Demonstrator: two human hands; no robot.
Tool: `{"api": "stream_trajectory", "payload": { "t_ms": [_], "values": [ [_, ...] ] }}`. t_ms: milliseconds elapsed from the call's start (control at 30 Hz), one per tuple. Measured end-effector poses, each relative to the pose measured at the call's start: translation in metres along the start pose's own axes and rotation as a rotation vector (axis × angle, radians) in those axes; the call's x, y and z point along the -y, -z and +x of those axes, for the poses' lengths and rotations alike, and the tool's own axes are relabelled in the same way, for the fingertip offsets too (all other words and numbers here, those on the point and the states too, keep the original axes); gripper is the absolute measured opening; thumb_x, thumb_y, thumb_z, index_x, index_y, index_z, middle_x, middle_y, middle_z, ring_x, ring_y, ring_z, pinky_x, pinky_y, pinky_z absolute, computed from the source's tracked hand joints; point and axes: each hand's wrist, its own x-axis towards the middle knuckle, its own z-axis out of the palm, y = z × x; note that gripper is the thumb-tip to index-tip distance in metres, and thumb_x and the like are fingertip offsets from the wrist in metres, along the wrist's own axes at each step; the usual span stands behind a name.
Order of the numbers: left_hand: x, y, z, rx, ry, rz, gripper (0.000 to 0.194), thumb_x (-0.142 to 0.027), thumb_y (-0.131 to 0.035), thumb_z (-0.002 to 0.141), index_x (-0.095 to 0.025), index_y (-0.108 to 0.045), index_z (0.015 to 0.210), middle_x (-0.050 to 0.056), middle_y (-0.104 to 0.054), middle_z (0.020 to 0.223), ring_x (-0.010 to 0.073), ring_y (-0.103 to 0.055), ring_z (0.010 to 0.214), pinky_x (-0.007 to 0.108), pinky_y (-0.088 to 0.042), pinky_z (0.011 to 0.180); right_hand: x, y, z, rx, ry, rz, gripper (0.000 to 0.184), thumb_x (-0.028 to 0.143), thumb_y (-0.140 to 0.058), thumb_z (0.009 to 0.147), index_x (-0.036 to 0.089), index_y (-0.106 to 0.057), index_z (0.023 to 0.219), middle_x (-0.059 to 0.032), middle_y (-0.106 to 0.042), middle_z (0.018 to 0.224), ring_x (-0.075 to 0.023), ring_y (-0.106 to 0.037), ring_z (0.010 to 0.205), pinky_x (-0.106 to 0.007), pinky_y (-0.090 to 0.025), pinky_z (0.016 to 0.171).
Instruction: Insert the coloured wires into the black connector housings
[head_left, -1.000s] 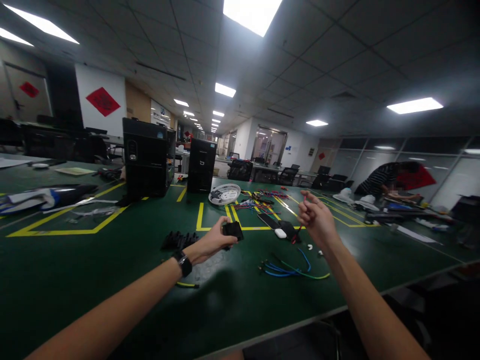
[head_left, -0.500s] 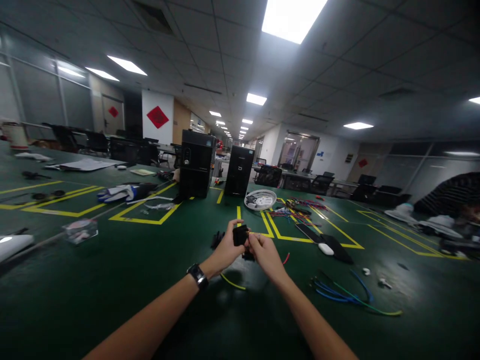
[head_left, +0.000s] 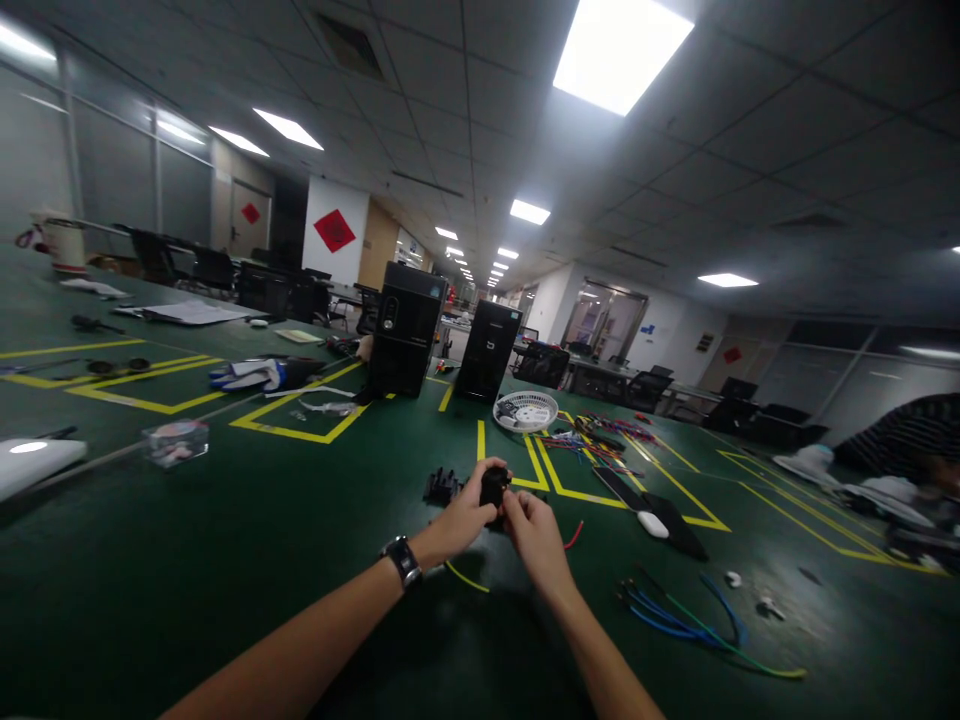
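Observation:
Between the fingers of my left hand (head_left: 465, 512) is a small black block-like part (head_left: 493, 487), its exact kind unclear. My right hand (head_left: 534, 532) is pinched closed against the near right side of this part; whatever its fingertips hold is too small and hidden to name. A dark watch (head_left: 403, 562) sits on my left wrist. Just left of the hands lie more black ribbed pieces (head_left: 441, 487). The end of a yellow wire (head_left: 469, 578) shows below my left hand, and a red wire (head_left: 575, 536) pokes out right of my right hand.
Blue and green wires (head_left: 682, 620) lie at right on the green table (head_left: 360, 660). Farther off are a white round basket (head_left: 525, 412), bundled coloured wires (head_left: 600, 440), two black computer towers (head_left: 409, 330), and a clear box (head_left: 176, 442). A person in a striped sleeve (head_left: 907, 440) is at far right.
The view has tilted and shifted slightly. The black part has turned in my left hand and shows a different face. My right fingertips stay against it.

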Motion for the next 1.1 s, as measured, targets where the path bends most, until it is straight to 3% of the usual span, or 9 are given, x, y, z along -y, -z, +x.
{"api": "stream_trajectory", "payload": {
  "t_ms": [200, 467, 567, 667, 800, 933, 1100],
  "values": [
    [-0.006, -0.005, -0.01, -0.013, -0.034, 0.199, 0.057, -0.01, -0.046, 0.077, -0.023, -0.032, 0.131, 0.008, -0.047, 0.127, 0.0208, -0.048, 0.116, 0.036, -0.033, 0.104, -0.003, 0.003, -0.001, -0.012, -0.066, 0.039, 0.034, 0.049, -0.054, 0.082, 0.019, -0.047, 0.066, 0.0047, -0.048, 0.05, -0.0095, -0.038, 0.043, -0.021, -0.027, 0.043],
    [-0.013, -0.011, -0.015, -0.043, -0.094, 0.323, 0.048, -0.036, -0.042, 0.092, -0.02, -0.033, 0.136, 0.012, -0.041, 0.138, 0.0217, -0.039, 0.128, 0.036, -0.025, 0.11, -0.011, 0.002, 0.001, 0.058, -0.191, 0.207, 0.039, 0.056, -0.056, 0.078, 0.022, -0.041, 0.068, 0.0086, -0.045, 0.042, -0.0051, -0.029, 0.032, -0.019, -0.02, 0.035],
    [-0.016, -0.006, -0.007, -0.043, -0.072, 0.257, 0.046, -0.044, -0.032, 0.095, -0.019, -0.042, 0.133, 0.01, -0.053, 0.127, 0.0206, -0.048, 0.119, 0.034, -0.032, 0.104, -0.006, 0.0, -0.001, 0.167, -0.224, 0.325, 0.042, 0.06, -0.055, 0.078, 0.023, -0.038, 0.069, 0.0105, -0.043, 0.041, -0.0046, -0.026, 0.029, -0.018, -0.018, 0.032],
    [-0.017, -0.003, -0.002, -0.116, -0.079, 0.269, 0.049, -0.047, -0.027, 0.095, -0.016, -0.057, 0.119, 0.008, -0.062, 0.102, 0.0195, -0.057, 0.097, 0.031, -0.042, 0.089, 0.0, -0.005, -0.005, 0.258, -0.204, 0.369, 0.042, 0.061, -0.055, 0.078, 0.022, -0.042, 0.069, 0.0113, -0.041, 0.04, -0.0044, -0.025, 0.028, -0.017, -0.018, 0.03],
    [-0.015, -0.007, -0.005, -0.315, -0.149, 0.404, 0.043, -0.045, -0.032, 0.094, -0.016, -0.06, 0.11, 0.004, -0.061, 0.086, 0.0179, -0.057, 0.081, 0.028, -0.043, 0.075, -0.002, -0.015, -0.01, 0.313, -0.18, 0.307, 0.047, 0.064, -0.049, 0.08, 0.019, -0.049, 0.065, 0.0096, -0.039, 0.038, -0.0042, -0.024, 0.028, -0.018, -0.017, 0.032],
    [-0.014, -0.009, -0.011, -0.363, -0.235, 0.523, 0.036, -0.04, -0.033, 0.094, -0.018, -0.06, 0.104, 0.005, -0.062, 0.089, 0.018, -0.058, 0.083, 0.028, -0.043, 0.075, 0.0, -0.017, -0.011, 0.349, -0.134, 0.194, 0.052, 0.06, -0.04, 0.087, 0.018, -0.049, 0.057, 0.0071, -0.039, 0.04, -0.005, -0.028, 0.033, -0.02, -0.022, 0.038],
    [-0.015, -0.011, -0.006, -0.44, -0.328, 0.394, 0.033, -0.043, -0.038, 0.092, -0.02, -0.05, 0.112, 0.004, -0.062, 0.086, 0.0165, -0.06, 0.077, 0.028, -0.045, 0.073, 0.037, 0.006, -0.011, 0.241, 0.111, -0.152, 0.045, 0.039, -0.045, 0.091, 0.017, -0.052, 0.052, 0.0036, -0.046, 0.046, -0.0087, -0.043, 0.046, -0.021, -0.03, 0.051]
  ]
}}
